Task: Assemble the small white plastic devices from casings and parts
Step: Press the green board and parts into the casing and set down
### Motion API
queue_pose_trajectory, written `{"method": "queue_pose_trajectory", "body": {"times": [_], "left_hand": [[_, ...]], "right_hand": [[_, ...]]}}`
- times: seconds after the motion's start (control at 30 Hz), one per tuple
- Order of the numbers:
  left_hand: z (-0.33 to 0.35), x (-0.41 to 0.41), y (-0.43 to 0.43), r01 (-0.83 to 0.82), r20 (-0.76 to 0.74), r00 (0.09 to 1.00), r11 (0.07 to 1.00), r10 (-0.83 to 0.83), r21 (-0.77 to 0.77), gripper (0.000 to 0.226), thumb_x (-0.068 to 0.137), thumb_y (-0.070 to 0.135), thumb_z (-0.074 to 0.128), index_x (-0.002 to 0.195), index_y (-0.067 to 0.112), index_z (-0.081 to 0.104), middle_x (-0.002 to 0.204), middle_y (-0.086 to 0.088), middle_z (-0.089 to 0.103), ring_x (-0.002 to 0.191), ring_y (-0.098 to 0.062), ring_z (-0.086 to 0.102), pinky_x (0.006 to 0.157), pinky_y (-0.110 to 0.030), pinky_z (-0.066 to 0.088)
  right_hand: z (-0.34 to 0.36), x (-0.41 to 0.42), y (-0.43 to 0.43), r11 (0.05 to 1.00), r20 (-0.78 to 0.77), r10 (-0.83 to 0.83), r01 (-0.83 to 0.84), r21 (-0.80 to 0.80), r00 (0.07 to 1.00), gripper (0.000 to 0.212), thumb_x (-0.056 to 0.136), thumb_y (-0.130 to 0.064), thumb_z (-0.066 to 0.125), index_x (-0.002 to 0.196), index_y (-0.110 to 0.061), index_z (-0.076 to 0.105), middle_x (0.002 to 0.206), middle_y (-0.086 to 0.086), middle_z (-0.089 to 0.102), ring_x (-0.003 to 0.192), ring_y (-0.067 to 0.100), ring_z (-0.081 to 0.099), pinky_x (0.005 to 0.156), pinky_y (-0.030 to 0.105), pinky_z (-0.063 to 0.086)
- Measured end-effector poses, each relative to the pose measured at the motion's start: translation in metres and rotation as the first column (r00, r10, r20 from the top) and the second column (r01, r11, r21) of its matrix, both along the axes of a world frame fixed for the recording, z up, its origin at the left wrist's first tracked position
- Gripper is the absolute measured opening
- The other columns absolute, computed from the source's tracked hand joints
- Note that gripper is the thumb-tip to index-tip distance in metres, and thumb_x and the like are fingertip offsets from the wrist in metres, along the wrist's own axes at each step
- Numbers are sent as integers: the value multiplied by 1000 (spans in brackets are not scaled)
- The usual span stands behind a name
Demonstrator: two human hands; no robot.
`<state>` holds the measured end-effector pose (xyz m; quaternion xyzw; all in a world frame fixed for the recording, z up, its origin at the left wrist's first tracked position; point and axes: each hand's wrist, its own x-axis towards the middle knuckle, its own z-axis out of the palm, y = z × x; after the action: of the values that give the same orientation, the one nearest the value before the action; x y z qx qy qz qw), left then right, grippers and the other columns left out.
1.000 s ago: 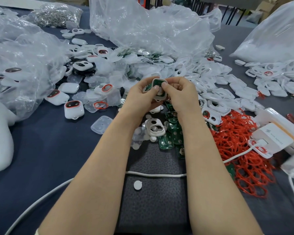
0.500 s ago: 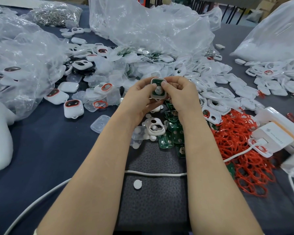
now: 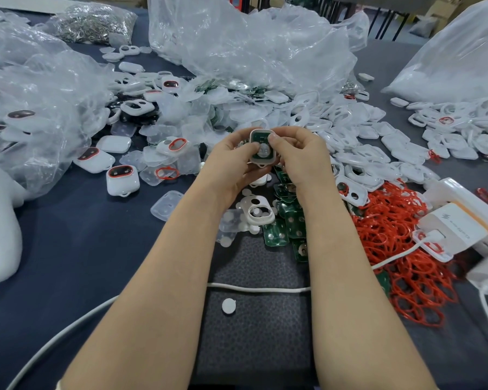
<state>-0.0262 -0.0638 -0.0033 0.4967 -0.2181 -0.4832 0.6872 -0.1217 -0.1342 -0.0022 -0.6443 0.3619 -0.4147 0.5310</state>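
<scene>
**Hands Held One Casing Above the Bench**

Head view: the left hand (image 3: 231,161) and right hand (image 3: 302,156) gripped one white casing (image 3: 261,162) between them, raised above the bench (image 3: 82,249). Their fingers curled round its sides, and both thumbs pressed on the single green board (image 3: 257,138) seated inside.

The casing was probably light, stiff and smooth. Its outer walls looked the safest hold, sparing the board's likely fragile components.

One open casing frame (image 3: 258,213) lay just below the hands. The loose boards (image 3: 288,223) beside it overlapped; perhaps six showed. The red rings (image 3: 392,235) were too many to count.
</scene>
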Motion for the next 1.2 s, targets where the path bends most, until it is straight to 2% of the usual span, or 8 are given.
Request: {"method": "queue_pose_trajectory", "body": {"times": [0.17, 0.33, 0.43, 0.57, 0.67, 0.77, 1.03, 1.2], "left_hand": [[1, 1, 1, 8, 9, 1000, 1000, -8, -11, 27, 95, 1, 51, 118, 11, 60, 105, -12, 65, 81, -19, 68, 68, -24, 59], [1, -3, 2, -34, 74, 997, 999, 35, -25, 22, 94, -3, 52, 99, 18, 59, 96, -11, 65, 72, -15, 68, 60, -20, 56], [0, -3, 1, -49, 136, 989, 998, 53, -29, 22, 94, -2, 52, 102, 17, 58, 93, -11, 66, 67, -12, 69, 61, -21, 56], [-1, -2, 0, -51, 224, 973, 998, 57, -36, 24, 95, -2, 51, 98, 21, 59, 86, -8, 68, 67, -10, 69, 65, -23, 58], [-2, -3, 0, -47, 285, 957, 998, 53, -31, 26, 94, -2, 50, 98, 22, 60, 78, -3, 69, 66, -9, 69, 68, -24, 59], [-3, -3, -1, -46, 321, 945, 998, 57, -39, 31, 94, -4, 50, 91, 26, 60, 67, 3, 68, 61, -6, 68, 62, -21, 57], [-7, -5, -3, -69, 388, 918, 997, 80, -41, 36, 93, -3, 48, 88, 31, 57, 58, 7, 68, 59, -6, 68, 57, -18, 53], [-9, -8, -4, -86, 386, 917, 994, 103, -61, 33, 95, 0, 49, 91, 31, 58, 65, 4, 70, 65, -7, 70, 61, -20, 54]], "right_hand": [[0, 0, 0, 1000, -13, -5, 5, -9, 1000, 5, 89, -9, 65, 91, -12, 67, 59, -11, 62, 53, -3, 61, 48, 11, 45], [0, 1, 0, 1000, -31, -2, 1, -25, 1000, 8, 88, -10, 65, 88, -17, 66, 60, -14, 63, 57, -4, 61, 54, 11, 46], [0, 3, 1, 999, -62, 0, -4, -54, 998, 11, 88, -12, 64, 84, -23, 66, 74, -8, 66, 66, -2, 61, 63, 16, 51], [0, 4, 2, 999, -73, -3, 0, -50, 997, 12, 88, -13, 64, 82, -23, 64, 75, -1, 65, 75, 12, 63, 74, 30, 55], [-1, 5, 2, 998, -95, -28, 22, -61, 995, 10, 87, -15, 65, 81, -22, 62, 75, 2, 59, 74, 15, 58, 73, 35, 54], [-2, 6, 2, 995, -119, -59, 48, -92, 991, 10, 87, -16, 64, 80, -22, 60, 77, -1, 58, 76, 14, 57, 75, 34, 53], [-1, 7, 3, 994, -111, -74, 64, -91, 991, 15, 87, -13, 63, 76, -23, 58, 77, -5, 57, 76, 13, 58, 72, 32, 53], [-1, 6, 4, 998, -76, -61, 59, -34, 995, 8, 88, -13, 63, 82, -19, 62, 77, -1, 61, 74, 13, 60, 69, 28, 53]]}}
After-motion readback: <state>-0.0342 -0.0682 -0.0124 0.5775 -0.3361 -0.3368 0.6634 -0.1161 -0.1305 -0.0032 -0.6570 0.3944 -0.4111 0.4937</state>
